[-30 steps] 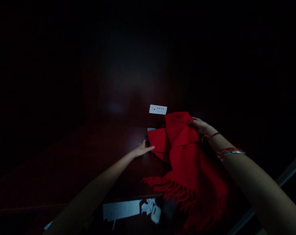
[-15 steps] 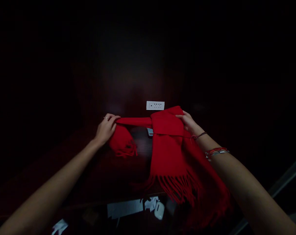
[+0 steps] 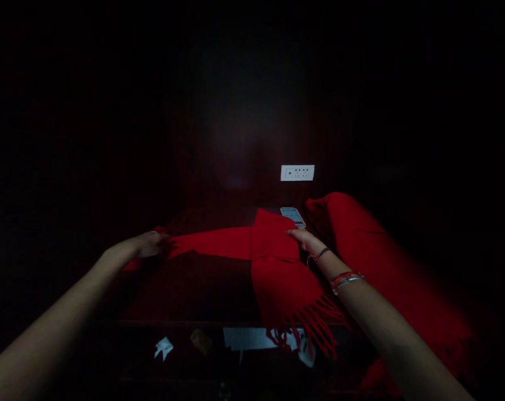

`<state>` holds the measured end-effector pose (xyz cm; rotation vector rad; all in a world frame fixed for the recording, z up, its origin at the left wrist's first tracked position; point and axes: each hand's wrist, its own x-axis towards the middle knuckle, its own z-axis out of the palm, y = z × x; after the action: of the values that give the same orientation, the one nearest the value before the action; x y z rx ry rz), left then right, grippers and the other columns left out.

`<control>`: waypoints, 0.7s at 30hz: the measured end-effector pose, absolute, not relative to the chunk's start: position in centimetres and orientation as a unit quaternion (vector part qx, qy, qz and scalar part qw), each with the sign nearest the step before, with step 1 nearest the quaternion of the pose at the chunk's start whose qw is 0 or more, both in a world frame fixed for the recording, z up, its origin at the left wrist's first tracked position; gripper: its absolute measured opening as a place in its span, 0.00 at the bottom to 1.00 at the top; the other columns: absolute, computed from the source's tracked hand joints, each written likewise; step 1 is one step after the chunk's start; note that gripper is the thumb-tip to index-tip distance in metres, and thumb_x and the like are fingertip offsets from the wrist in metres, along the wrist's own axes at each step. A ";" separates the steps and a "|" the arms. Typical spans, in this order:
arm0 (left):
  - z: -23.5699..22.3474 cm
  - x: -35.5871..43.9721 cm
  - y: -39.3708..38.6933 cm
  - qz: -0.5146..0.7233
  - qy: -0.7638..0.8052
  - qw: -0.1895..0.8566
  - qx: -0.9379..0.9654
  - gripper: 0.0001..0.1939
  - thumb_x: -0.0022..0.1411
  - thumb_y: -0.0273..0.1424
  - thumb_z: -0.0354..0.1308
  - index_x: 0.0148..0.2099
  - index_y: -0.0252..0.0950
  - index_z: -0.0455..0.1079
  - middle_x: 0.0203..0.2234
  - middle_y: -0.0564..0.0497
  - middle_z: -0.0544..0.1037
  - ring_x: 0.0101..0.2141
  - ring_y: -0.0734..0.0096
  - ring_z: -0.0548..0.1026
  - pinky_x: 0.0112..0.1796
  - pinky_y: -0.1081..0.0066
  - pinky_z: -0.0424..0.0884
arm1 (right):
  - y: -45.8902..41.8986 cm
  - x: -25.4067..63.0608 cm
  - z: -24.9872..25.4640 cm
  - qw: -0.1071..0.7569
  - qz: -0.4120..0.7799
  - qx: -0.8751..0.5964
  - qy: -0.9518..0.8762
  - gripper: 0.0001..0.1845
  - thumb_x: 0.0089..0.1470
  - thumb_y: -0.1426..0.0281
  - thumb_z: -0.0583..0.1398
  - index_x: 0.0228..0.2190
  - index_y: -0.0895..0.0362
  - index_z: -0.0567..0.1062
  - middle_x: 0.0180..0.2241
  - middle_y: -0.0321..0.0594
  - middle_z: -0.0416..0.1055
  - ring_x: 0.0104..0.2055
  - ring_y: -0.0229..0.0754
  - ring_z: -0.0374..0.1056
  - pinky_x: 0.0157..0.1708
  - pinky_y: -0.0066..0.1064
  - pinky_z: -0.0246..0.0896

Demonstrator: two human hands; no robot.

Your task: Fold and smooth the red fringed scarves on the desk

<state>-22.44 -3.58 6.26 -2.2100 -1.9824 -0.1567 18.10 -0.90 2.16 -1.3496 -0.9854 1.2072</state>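
Note:
A red fringed scarf [image 3: 273, 239] lies on a dark table, with a folded, knot-like wrap in its middle. From the wrap a narrow strip stretches left to my left hand [image 3: 147, 244], which is slightly blurred and closed on the scarf near its fringed end. My right hand [image 3: 305, 239] grips the right edge of the wrap, thumb on top. Below, the wide tail hangs over the table's front edge, fringe spread. A bulky red cloth [image 3: 361, 239] lies to the right of my right forearm; whether it joins the scarf is hidden.
Behind my right hand lies a phone [image 3: 293, 216] with its screen lit. A white wall socket [image 3: 297, 173] is above it. Below the table edge are a crumpled white paper [image 3: 164, 348], a pale flat sheet [image 3: 248, 338] and a white object [image 3: 306, 352] partly behind the fringe.
My left hand has moved left and down, drawing the strip longer. The wrap and my right hand are lower, against the table. The phone and the red cloth at right show more.

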 end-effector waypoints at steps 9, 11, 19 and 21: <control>4.9 -11.1 -0.8 0.113 -0.501 -0.079 -0.854 0.32 0.52 0.46 0.41 0.58 0.43 0.40 0.57 0.49 0.39 0.54 0.58 0.41 0.48 0.59 0.46 | -1.3 19.9 4.3 0.458 0.550 -0.544 -0.437 0.09 0.42 0.79 0.53 0.29 0.59 0.67 0.22 0.36 0.69 0.22 0.34 0.65 0.26 0.27 0.63; 4.5 -11.4 -1.1 0.126 -0.484 -0.108 -0.859 0.31 0.53 0.45 0.41 0.58 0.42 0.40 0.56 0.49 0.39 0.54 0.61 0.42 0.49 0.63 0.48 | -1.4 20.3 4.4 0.446 0.549 -0.558 -0.434 0.10 0.40 0.80 0.54 0.29 0.60 0.67 0.21 0.36 0.69 0.21 0.36 0.65 0.26 0.29 0.63; 7.5 -6.3 -1.2 0.040 -0.526 -0.022 -0.849 0.21 0.56 0.37 0.38 0.45 0.32 0.64 0.41 0.43 0.69 0.41 0.63 0.66 0.41 0.69 0.59 | -1.5 18.9 3.0 0.471 0.511 -0.582 -0.423 0.15 0.34 0.83 0.56 0.29 0.59 0.67 0.21 0.35 0.69 0.21 0.36 0.65 0.26 0.30 0.63; 6.1 -3.4 -0.3 -0.050 -0.533 -0.024 -0.845 0.26 0.57 0.41 0.35 0.50 0.30 0.60 0.46 0.41 0.65 0.45 0.63 0.63 0.43 0.69 0.57 | -1.4 18.8 3.0 0.481 0.504 -0.584 -0.416 0.12 0.35 0.81 0.56 0.27 0.59 0.67 0.21 0.35 0.69 0.20 0.35 0.65 0.26 0.30 0.63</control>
<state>-3.42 -0.32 6.09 -2.6939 -1.6990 -0.1585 18.80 -1.42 2.96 -1.4244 -1.0146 1.2289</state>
